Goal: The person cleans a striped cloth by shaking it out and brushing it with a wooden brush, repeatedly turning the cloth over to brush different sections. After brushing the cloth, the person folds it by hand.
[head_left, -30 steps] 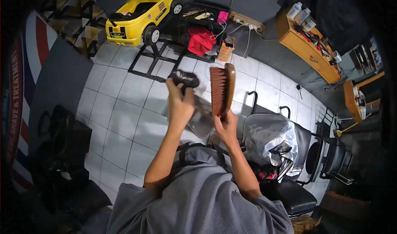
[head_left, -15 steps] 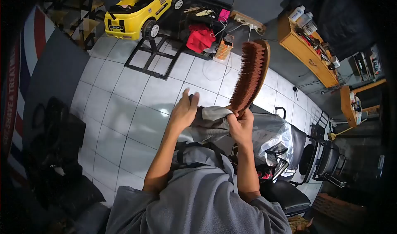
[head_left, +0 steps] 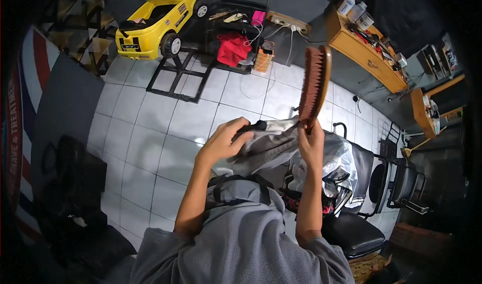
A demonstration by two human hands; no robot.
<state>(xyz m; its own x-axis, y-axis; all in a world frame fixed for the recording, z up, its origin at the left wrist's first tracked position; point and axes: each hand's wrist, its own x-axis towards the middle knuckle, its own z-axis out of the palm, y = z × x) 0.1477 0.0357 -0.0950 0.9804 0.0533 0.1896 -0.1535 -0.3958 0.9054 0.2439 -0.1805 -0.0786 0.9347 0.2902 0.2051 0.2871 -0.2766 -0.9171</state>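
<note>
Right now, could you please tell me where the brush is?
In the head view, the brush is in the right hand, right of centre, with the grey cloth to its lower left.

Brush [head_left: 315,83]: lower end covered by the right hand [head_left: 312,142]; whether that hand also grips the grey cloth [head_left: 266,152] cannot be told. Below left of the brush, a black object [head_left: 257,126], partly covered by the left hand [head_left: 222,142], kind undetermined. Right of the brush, print on the bottles [head_left: 357,12] too small to read. Far left of it, banner [head_left: 15,133] wording incomplete, lost in shadow
</note>
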